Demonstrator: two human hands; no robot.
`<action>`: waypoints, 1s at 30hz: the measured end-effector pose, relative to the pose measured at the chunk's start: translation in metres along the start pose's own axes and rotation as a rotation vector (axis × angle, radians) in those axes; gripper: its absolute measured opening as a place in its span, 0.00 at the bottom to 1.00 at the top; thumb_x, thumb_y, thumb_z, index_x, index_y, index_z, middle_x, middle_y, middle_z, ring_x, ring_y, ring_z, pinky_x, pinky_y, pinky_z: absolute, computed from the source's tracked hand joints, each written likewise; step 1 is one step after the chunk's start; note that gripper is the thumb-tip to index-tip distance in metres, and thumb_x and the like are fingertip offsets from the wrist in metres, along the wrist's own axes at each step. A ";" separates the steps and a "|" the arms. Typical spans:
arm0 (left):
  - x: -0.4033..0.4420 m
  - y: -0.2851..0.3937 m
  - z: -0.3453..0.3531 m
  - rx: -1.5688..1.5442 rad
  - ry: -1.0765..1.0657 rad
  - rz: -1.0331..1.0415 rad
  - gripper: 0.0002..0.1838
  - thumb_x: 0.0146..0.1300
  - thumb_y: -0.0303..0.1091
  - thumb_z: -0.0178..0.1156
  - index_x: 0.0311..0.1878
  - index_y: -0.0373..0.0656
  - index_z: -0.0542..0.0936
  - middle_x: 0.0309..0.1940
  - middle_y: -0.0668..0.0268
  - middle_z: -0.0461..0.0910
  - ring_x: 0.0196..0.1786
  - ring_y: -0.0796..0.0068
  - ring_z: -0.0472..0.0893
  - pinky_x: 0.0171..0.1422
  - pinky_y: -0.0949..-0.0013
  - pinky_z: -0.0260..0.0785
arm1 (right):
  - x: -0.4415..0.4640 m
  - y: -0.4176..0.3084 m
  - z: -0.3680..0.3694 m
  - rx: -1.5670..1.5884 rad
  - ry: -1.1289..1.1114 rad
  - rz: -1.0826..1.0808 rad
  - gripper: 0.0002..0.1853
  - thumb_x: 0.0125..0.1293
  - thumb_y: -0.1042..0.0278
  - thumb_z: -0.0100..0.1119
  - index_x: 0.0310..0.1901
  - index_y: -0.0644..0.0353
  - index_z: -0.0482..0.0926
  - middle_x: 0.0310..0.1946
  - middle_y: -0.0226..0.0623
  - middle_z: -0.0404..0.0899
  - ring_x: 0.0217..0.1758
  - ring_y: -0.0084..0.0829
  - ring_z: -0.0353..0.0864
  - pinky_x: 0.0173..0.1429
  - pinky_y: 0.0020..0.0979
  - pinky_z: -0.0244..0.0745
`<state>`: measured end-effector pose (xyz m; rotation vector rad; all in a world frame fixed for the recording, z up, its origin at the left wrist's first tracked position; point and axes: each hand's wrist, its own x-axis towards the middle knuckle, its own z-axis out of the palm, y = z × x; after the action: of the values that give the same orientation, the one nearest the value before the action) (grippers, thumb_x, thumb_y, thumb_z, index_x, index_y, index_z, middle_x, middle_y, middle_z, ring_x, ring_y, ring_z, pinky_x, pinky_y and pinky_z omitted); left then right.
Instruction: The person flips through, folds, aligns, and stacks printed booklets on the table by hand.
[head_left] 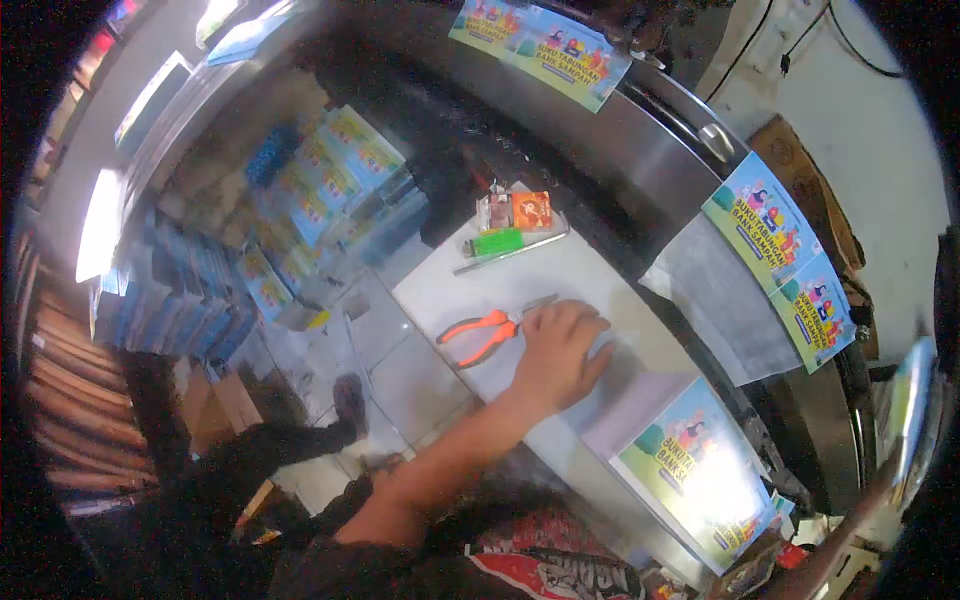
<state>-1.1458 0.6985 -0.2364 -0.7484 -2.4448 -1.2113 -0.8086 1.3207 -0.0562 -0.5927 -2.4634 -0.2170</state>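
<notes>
"Where does the left hand [562, 352] rest?"

"Above the long white bench [440, 285], palm down, between the orange-and-black-handled metal pliers [502, 320] and the stack of glossy blue, green and yellow printed covers [690, 460]."

"Is its grip closed on anything?"

"I see nothing clamped. The thumb stands apart from the loosely bent fingers, which overlap the nose of the pliers; I can't tell whether they touch."

"Why lie the pliers that way?"

"They're flat with handles spread, probably so that they stay steady and easy to pick up."

"And the covers?"

"At the bench's near end, picture side up, perhaps to keep the printing readable and within reach."

"What's at the other end?"

"A small orange-and-brown packet [530, 210], a bright green rectangular object [495, 243] and a slim silvery rod [520, 250], grouped together, I'd guess, to leave working room."

"The right hand?"

"A blurred brown forearm-like shape [850, 525] rises at the right edge, maybe that arm. I cannot tell how its grip stands."

"And those blue-and-yellow printed stacks [340, 180]?"

"Beyond the bench, piled in rows, likely for tidy storage."
</notes>
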 end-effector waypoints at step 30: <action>-0.005 -0.012 -0.003 -0.099 -0.026 -0.029 0.20 0.50 0.36 0.68 0.48 0.51 0.78 0.52 0.66 0.73 0.61 0.61 0.69 0.62 0.48 0.56 | -0.041 -0.348 -0.079 0.121 -0.424 -0.179 0.17 0.66 0.66 0.62 0.51 0.68 0.79 0.50 0.49 0.80 0.52 0.43 0.79 0.56 0.41 0.75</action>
<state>-1.1483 0.6884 -0.2451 -0.7627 -2.4387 -1.3504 -0.8990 0.9745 -0.0220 -0.3964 -2.9184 -0.0094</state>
